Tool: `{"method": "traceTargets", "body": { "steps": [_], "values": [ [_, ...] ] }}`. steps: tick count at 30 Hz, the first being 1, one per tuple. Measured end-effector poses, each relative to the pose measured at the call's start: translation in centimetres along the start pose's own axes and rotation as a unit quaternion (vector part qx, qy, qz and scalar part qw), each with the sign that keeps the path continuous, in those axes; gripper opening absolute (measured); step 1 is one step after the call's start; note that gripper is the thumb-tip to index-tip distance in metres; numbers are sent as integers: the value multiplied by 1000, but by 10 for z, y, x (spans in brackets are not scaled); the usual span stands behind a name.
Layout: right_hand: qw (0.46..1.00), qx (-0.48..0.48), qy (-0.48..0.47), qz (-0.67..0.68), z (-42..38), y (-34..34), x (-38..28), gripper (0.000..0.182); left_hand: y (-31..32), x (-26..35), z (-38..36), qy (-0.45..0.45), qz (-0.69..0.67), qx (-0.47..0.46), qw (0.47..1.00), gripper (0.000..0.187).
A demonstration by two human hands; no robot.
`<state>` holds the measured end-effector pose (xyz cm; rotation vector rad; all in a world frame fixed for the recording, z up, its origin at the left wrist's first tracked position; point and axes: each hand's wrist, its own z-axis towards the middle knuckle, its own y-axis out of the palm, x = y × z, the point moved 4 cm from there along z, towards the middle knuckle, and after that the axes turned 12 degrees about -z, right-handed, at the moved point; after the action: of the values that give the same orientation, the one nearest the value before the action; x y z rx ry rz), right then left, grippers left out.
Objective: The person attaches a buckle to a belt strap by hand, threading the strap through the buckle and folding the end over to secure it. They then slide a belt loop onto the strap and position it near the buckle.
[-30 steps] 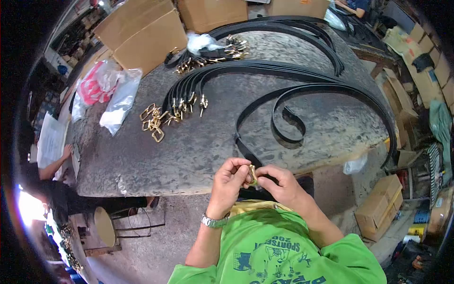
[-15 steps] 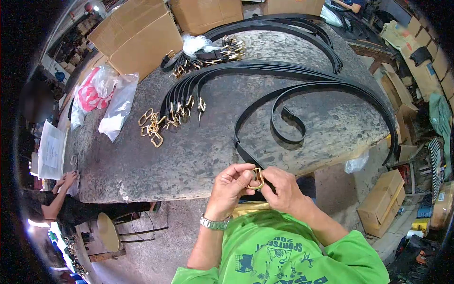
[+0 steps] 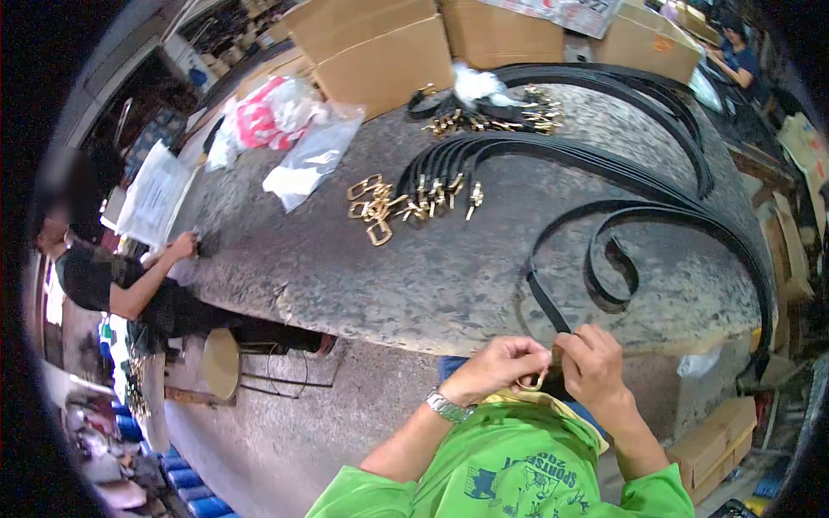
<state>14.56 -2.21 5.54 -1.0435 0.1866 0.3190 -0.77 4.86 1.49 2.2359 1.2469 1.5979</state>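
My left hand (image 3: pixel 499 369) pinches a brass buckle (image 3: pixel 532 382) near the front edge of the table, in the middle of the head view. Fingers partly cover the buckle. Right beside it, my right hand (image 3: pixel 592 363) is closed on the end of a black strap (image 3: pixel 547 302). This strap runs up onto the table and curves away to the right, with a curl of it lying inside the bend. Whether strap and buckle are joined is hidden by my fingers. Loose brass buckles (image 3: pixel 380 233) lie in a small pile further left.
Several black straps with brass clips (image 3: pixel 440 194) lie across the table (image 3: pixel 414 285). Behind them is another strap bundle (image 3: pixel 518 116) under clear plastic. Plastic bags (image 3: pixel 315 160), cardboard boxes (image 3: pixel 371 52) and a stool (image 3: pixel 221 363) stand around. One person (image 3: pixel 129 276) works at the left, another (image 3: pixel 737 60) far right.
The view has swung left, so the table's things sit further right. My hands have turned the buckle, which shows less now, and my right hand has tilted upward.
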Motion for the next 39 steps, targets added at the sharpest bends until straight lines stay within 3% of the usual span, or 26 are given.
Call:
{"method": "traceTargets", "body": {
  "steps": [1,4,7,11,19,21,25,27,34,36,38,39],
  "values": [
    [1000,0,-9,7,0,-1,-3,21,-1,-2,0,6,-2,9,1000,23],
    [976,-32,156,150,-2,-3,5,17,-6,-8,6,88,-20,54,994,23],
    [964,-33,188,185,-13,-1,1,13,-8,-6,7,114,-18,110,987,22],
    [967,-57,160,189,-15,8,-8,9,4,-7,13,135,-116,61,982,22],
    [970,-78,148,177,-10,-4,-3,10,0,4,15,129,-51,12,990,14],
    [967,-86,145,191,-10,-4,-4,8,0,-4,15,37,-158,21,987,13],
    [953,-39,184,237,-12,3,0,5,10,-5,15,37,-275,-9,961,12],
    [945,-15,212,250,-14,7,8,4,15,-4,17,84,-328,18,941,9],
    [944,-40,213,250,-18,4,9,16,9,2,19,191,-192,112,956,11],
    [928,-69,219,293,-19,-1,10,30,4,11,15,242,-73,169,953,10],
    [916,-52,230,324,-21,-5,12,32,2,14,13,283,-14,187,941,10],
    [903,-40,228,361,-21,-6,11,34,1,14,10,287,107,217,927,9]
  ]
}}
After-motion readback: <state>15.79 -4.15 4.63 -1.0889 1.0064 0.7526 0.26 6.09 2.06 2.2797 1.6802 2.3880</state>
